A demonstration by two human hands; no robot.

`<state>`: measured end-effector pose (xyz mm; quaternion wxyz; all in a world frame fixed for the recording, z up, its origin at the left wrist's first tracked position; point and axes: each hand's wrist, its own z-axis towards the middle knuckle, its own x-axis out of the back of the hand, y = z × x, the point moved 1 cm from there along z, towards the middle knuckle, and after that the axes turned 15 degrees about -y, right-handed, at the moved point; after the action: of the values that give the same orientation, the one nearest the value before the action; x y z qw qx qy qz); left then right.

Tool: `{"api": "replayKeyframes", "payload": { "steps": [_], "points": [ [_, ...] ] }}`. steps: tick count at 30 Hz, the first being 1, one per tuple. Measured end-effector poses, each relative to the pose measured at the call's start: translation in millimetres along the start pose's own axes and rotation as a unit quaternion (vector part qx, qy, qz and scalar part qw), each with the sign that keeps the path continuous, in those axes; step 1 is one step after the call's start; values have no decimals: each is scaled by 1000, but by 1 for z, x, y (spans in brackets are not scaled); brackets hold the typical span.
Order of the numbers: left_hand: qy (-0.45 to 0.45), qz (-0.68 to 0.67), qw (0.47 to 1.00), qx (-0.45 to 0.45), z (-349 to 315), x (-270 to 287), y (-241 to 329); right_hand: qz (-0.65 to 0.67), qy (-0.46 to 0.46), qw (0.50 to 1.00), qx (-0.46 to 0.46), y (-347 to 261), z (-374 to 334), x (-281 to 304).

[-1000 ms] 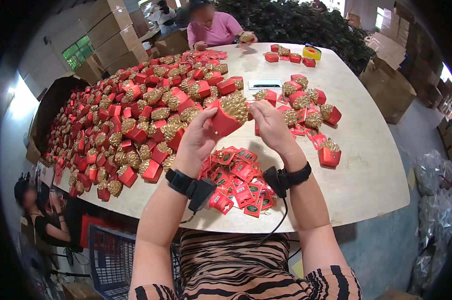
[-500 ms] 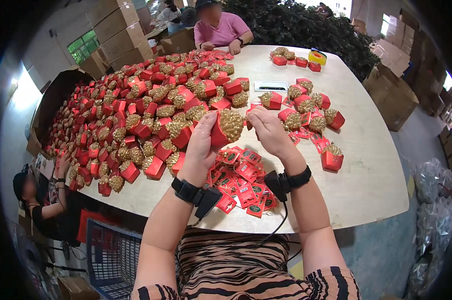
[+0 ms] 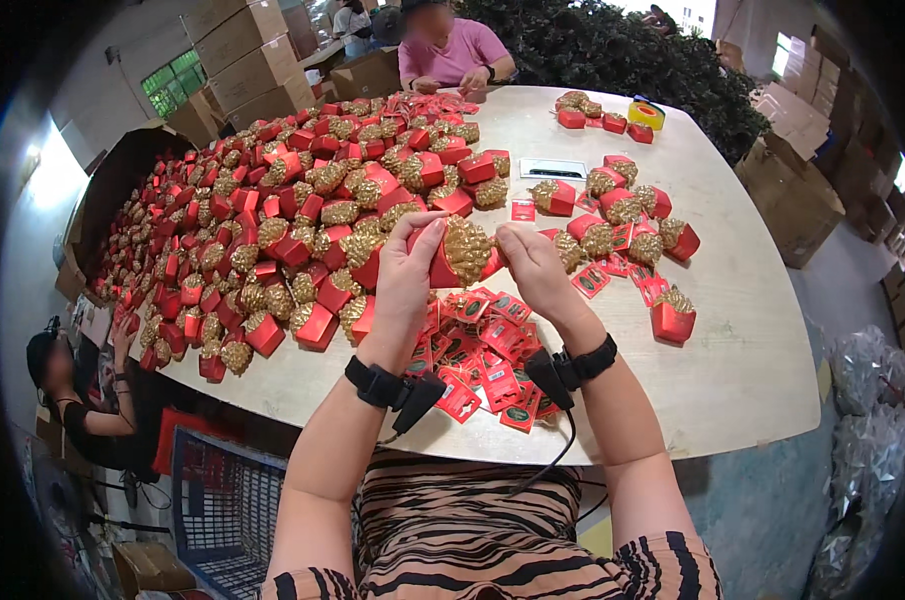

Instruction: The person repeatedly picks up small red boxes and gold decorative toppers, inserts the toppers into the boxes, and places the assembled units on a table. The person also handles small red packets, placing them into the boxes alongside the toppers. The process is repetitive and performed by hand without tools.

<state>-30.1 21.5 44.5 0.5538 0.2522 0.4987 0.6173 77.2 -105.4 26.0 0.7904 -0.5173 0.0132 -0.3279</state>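
My left hand [image 3: 410,265] is closed around an ornament [image 3: 466,252] with a red box-shaped base and a gold glittery, ridged top, its gold end turned to the right. Just beside that gold end, my right hand [image 3: 536,262] is pinched shut; what lies between its fingertips is too small to make out. A bit of a red tag [image 3: 494,263] shows between the ornament and the right fingers. Below both hands lies a loose pile of red printed tags [image 3: 493,360] on the pale table [image 3: 713,390].
A large heap of similar ornaments [image 3: 273,230] covers the table's left side. Several tagged ornaments [image 3: 673,315] stand at right, near a yellow tape roll [image 3: 646,115]. A person in pink [image 3: 458,55] sits across; another person [image 3: 83,400] is at left. A blue crate [image 3: 223,510] stands below.
My right fingers have shifted slightly, and the red tag they pinched now shows lower, against the gold end. The left hand keeps its hold, its fingers now more visible over the ornament.
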Motion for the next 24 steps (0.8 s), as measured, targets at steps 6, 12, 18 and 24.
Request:
{"api": "replayKeyframes", "payload": {
  "steps": [6, 12, 18, 24],
  "points": [
    [37, 60, 997, -43, -7, -6, -1, 3, 14, 1000, -12, 2, 0, -8],
    [8, 205, 974, -97, -4, -7, 6, 26, -11, 998, -49, -2, 0, -8],
    [16, 167, 985, -32, -4, -4, -7, 8, -17, 998, -61, 21, 4, -5],
    [-94, 455, 879, 108, 0, 37, -25, -214, 157, 956, -127, 26, -4, 61]
  ]
}}
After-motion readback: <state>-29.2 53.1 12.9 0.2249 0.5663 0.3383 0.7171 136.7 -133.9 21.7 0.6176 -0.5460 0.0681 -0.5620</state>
